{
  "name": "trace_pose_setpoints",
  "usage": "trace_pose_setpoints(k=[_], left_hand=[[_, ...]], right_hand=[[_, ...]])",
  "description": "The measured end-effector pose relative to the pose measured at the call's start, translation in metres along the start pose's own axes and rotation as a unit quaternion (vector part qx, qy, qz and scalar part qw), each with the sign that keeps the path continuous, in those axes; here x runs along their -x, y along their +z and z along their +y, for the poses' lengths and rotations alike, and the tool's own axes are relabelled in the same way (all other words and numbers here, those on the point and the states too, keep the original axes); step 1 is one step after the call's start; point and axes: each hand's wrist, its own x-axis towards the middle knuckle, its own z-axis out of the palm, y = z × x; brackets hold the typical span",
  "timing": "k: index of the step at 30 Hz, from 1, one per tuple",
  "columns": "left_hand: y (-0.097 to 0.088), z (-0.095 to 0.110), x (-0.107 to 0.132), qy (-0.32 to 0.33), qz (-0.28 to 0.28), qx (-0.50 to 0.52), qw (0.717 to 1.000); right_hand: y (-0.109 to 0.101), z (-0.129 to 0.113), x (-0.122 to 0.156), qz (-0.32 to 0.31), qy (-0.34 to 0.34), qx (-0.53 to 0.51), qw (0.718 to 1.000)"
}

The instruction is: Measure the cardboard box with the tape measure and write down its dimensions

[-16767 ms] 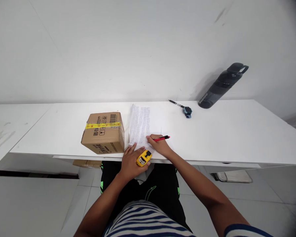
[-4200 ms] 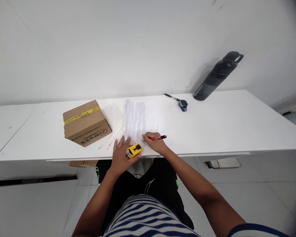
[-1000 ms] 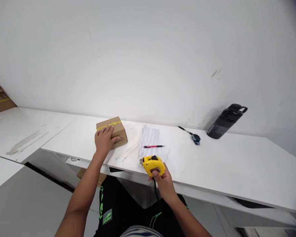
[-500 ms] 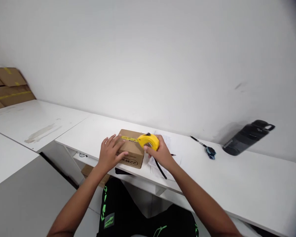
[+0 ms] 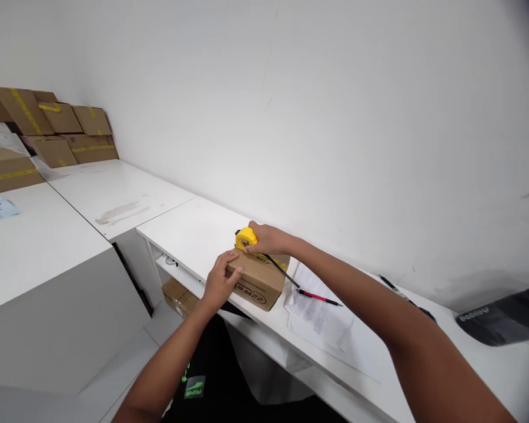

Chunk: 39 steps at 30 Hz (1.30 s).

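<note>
A small cardboard box (image 5: 259,283) with yellow tape sits near the front edge of the white table (image 5: 194,232). My left hand (image 5: 220,280) grips the box's near left corner, fingers curled over its top. My right hand (image 5: 268,239) is closed around a yellow tape measure (image 5: 245,238), held against the box's far left top edge; its black strap trails across the box top. To the right of the box lies a written sheet of paper (image 5: 320,308) with a red pen (image 5: 318,298) on it.
A dark water bottle (image 5: 500,315) lies at the far right, with a black pen (image 5: 392,284) near it. Several cardboard boxes (image 5: 55,126) are stacked at the back left on adjoining white tables (image 5: 35,235). Another box (image 5: 178,294) sits under the table.
My right hand carried the tape measure further left to the box's far corner. My left hand shifted from the box top to its near corner. The view swung left.
</note>
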Motion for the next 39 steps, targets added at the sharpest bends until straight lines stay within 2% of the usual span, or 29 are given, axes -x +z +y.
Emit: trace_pose_setpoints(k=[3,6,11,16,18,20,22,24,26,30,36,39], left_hand=[[-0.005,-0.004,0.000,-0.001,-0.020,-0.022,1.000],[-0.004,-0.007,-0.002,0.000,-0.014,-0.024,1.000],[0.002,-0.015,-0.005,0.028,0.008,-0.008,1.000],[0.001,-0.018,-0.011,0.070,0.002,0.008,0.998],[-0.006,-0.012,-0.018,0.119,0.002,-0.022,0.993],[-0.016,0.001,-0.032,0.183,-0.015,-0.098,0.978],[-0.026,0.019,-0.048,0.233,-0.063,-0.197,0.950],[-0.033,0.038,-0.063,0.254,-0.121,-0.281,0.918],[-0.037,0.052,-0.074,0.252,-0.166,-0.332,0.894],[-0.040,0.068,-0.080,0.213,-0.226,-0.381,0.871],[-0.045,0.077,-0.078,0.199,-0.268,-0.407,0.850],[-0.046,0.081,-0.079,0.203,-0.290,-0.413,0.839]], right_hand=[[-0.012,0.005,0.024,-0.048,0.024,0.010,0.999],[-0.022,0.015,0.061,-0.084,0.057,0.016,0.995],[-0.029,0.038,0.125,-0.087,0.112,0.014,0.990],[-0.026,0.049,0.158,-0.076,0.144,0.016,0.986],[-0.021,0.048,0.163,-0.059,0.144,0.009,0.988],[-0.016,0.047,0.164,-0.041,0.141,0.023,0.989],[-0.012,0.046,0.164,-0.028,0.137,0.044,0.989],[-0.009,0.046,0.163,-0.019,0.132,0.055,0.990],[-0.008,0.047,0.162,-0.011,0.126,0.063,0.990],[-0.008,0.050,0.159,-0.001,0.116,0.087,0.990],[-0.008,0.053,0.149,0.002,0.120,0.100,0.988],[-0.007,0.058,0.146,0.017,0.137,0.068,0.988]])
